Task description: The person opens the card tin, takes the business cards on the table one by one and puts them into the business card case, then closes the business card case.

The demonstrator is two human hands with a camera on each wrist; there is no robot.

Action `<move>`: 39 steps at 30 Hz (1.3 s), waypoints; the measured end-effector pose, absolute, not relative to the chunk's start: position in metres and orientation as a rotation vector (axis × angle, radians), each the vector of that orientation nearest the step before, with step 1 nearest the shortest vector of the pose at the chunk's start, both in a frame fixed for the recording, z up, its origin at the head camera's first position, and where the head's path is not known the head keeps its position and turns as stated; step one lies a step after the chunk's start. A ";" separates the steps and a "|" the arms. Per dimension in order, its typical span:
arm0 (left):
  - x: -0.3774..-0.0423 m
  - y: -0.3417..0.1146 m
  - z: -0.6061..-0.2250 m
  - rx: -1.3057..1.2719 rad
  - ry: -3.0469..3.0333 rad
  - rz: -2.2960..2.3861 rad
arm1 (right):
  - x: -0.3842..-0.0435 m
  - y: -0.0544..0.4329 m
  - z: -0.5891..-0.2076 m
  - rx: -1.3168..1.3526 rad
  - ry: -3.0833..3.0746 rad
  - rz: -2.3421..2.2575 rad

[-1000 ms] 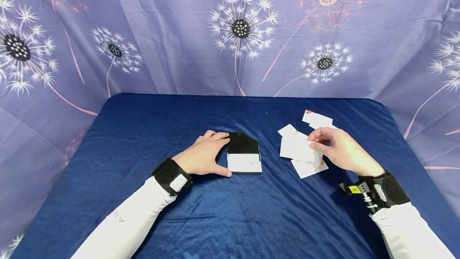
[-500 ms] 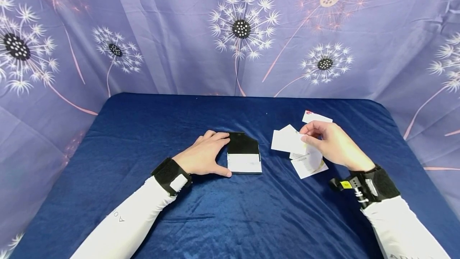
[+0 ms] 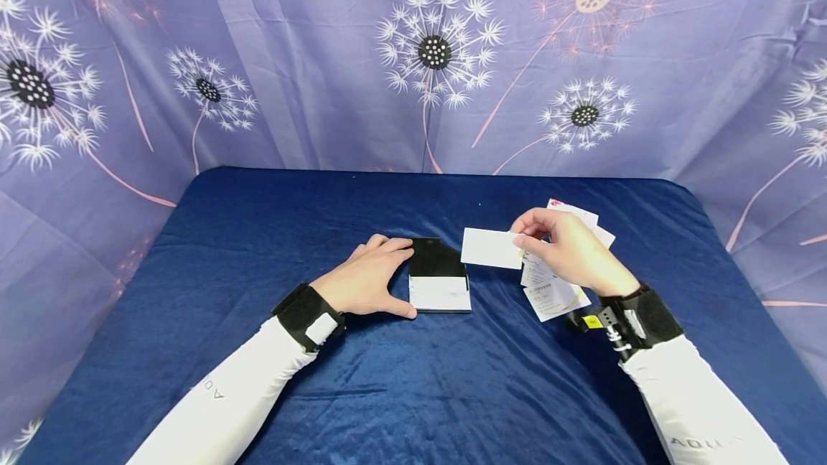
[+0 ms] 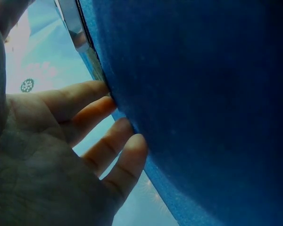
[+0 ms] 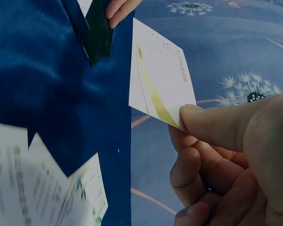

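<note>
On the blue-covered table lies a card case (image 3: 438,258), its upper part black and its lower part white or silvery. My left hand (image 3: 362,278) rests along its left side, thumb at the near corner and index finger at the far corner. The fingers (image 4: 125,162) look extended in the left wrist view. My right hand (image 3: 568,246) pinches a business card (image 3: 491,248) between thumb and fingers, raised to the right of the case. The card's printed side with a gold curve shows in the right wrist view. Several more business cards (image 3: 555,300) lie overlapping under and beside my right hand.
A blue cloth (image 3: 413,393) covers the table, slightly wrinkled. Behind it hangs a purple curtain (image 3: 323,56) with a dandelion print. A card with a red corner (image 3: 571,211) lies at the back of the loose cards.
My right hand has drawn one card off the loose cards and carried it left, close to the case. More printed cards show beneath. My left hand and the case have stayed put.
</note>
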State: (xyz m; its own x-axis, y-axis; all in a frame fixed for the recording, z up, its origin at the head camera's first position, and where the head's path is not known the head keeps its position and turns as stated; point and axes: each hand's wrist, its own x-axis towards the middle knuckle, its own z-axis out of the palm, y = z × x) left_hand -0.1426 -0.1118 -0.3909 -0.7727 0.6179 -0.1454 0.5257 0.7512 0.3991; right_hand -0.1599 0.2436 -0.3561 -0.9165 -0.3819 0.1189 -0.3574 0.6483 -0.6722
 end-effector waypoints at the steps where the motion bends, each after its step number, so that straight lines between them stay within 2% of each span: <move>1: -0.143 -0.112 -0.391 0.895 2.682 0.495 | -0.161 0.241 -0.356 -0.639 2.822 -1.136; 25: -0.144 -0.112 -0.392 0.897 2.686 0.497 | -0.174 0.184 -0.373 -0.741 2.752 -1.154; 39: -0.144 -0.111 -0.391 0.902 2.693 0.502 | -0.173 0.172 -0.385 -0.802 2.685 -1.150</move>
